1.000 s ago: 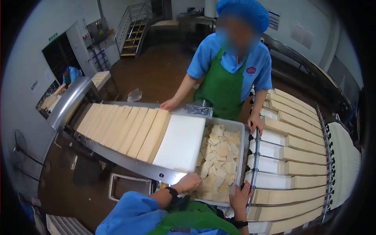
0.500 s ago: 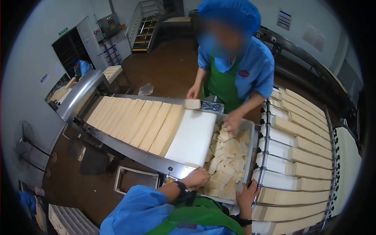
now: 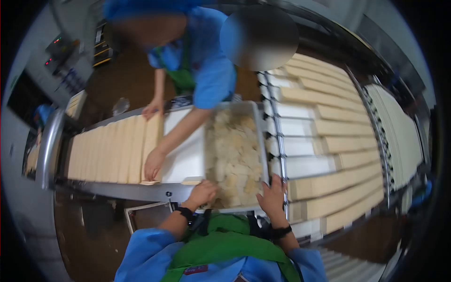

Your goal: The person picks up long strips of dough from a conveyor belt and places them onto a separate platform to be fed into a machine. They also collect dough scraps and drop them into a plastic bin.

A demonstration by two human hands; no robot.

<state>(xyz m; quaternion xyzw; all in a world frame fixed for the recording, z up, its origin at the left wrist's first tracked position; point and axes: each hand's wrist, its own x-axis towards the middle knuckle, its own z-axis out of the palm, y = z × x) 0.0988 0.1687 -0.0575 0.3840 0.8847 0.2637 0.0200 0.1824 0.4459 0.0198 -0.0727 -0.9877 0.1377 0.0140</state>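
My left hand (image 3: 203, 193) rests at the near left corner of a white plastic bin (image 3: 263, 157), its fingers curled and whatever may be in them hidden. A small pale stack of sheets (image 3: 191, 180) lies by its knuckles on the belt's near edge. Broken flat beige pieces (image 3: 235, 162) fill the bin. My right hand (image 3: 272, 196) is open, fingers spread, beside the bin's near right corner and the metal rail (image 3: 278, 141). Across from me, a co-worker's two hands touch both ends of a long beige row of stacked sheets (image 3: 153, 134) on the left belt.
More beige rows (image 3: 105, 150) stand side by side on the left conveyor, up to a rounded metal cover (image 3: 50, 145). To the right, long beige blocks (image 3: 350, 145) lie in lanes between thin bars. A tray-like frame (image 3: 148, 216) is below the left belt.
My view has turned, with blur. The co-worker, who earlier held a short block near the bin, now leans left with an arm across the belt. My hands stay by the bin's near corners.
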